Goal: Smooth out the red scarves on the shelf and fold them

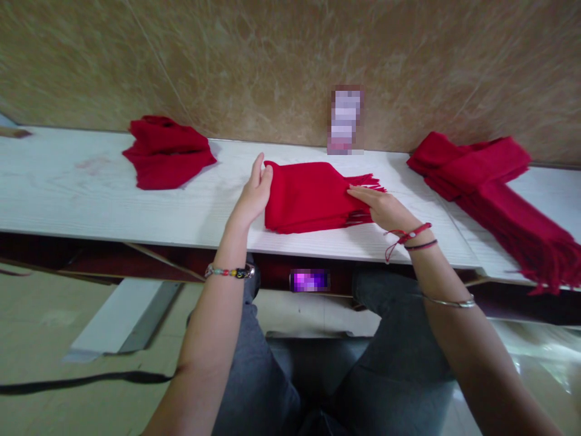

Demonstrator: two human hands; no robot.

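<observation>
A folded red scarf (304,197) lies on the white tabletop in front of me, its fringe pointing right. Along its left edge rests my left hand (256,189), held upright with the fingers stretched out and the thumb against the cloth. My right hand (385,206) lies over the fringed end, fingers straight and flat, their tips touching the scarf. Part of the fringe is hidden under that hand.
To the left sits a bunched red cloth (167,154). A longer red scarf (490,181) is laid crosswise at the right, its fringe at the front edge. A blurred-out item (345,121) stands against the marbled wall (254,66). Below the white tabletop (68,181) is an open shelf.
</observation>
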